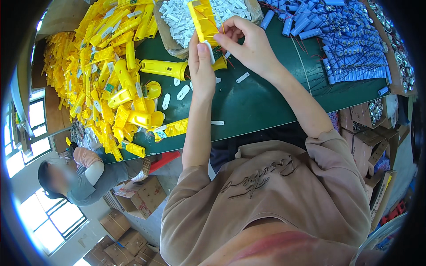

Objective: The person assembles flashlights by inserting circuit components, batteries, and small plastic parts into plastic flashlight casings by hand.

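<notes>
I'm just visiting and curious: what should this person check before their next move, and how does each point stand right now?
1. Left hand has a hold on the yellow shell: ok.
2. Long white piece at the left thumb: ok.
3. Right hand has its fingertips at the shell: ok; whether they pinch a wire: cannot tell.
4. Green table below the hands free of loose parts: not ok, small white pieces lie scattered there.
5. Blue cylinders in view to the right: ok.
6. All wires inside the shell tucked in: cannot tell.
</notes>
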{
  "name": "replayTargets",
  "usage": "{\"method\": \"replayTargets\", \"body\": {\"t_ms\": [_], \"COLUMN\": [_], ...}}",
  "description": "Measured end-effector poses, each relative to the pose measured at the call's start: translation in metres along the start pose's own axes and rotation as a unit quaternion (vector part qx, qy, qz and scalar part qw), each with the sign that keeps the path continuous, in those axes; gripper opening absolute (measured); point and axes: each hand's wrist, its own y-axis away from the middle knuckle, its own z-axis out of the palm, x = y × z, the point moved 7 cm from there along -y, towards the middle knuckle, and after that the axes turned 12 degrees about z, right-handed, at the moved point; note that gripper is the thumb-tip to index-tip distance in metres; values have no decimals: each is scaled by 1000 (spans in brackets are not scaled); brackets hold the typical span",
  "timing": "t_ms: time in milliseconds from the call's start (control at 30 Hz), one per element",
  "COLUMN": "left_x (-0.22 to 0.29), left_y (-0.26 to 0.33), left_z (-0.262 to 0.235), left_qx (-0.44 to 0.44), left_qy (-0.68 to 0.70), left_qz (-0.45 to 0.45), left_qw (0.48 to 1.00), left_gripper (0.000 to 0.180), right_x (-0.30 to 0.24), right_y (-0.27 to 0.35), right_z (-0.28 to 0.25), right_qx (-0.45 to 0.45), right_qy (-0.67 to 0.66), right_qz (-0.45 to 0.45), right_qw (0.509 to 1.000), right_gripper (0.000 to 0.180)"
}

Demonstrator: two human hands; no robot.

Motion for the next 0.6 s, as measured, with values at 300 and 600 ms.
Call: {"method": "replayTargets", "body": {"t_ms": [300, 600], "left_x": [5, 7], "left_y": [0, 0], "left_z": [2, -5], "left_qx": [-5, 13], "left_qy": [-123, -9], "left_qz": [99, 35], "left_qw": [987, 999], "left_gripper": [44, 41], "right_x": [9, -17], "right_y": [6, 24], "right_z": [17, 21], "right_qx": [10, 91], "right_qy": [-23, 178], "right_qz": [3, -183], "right_qw": [1000, 963], "right_gripper": [13, 9]}}
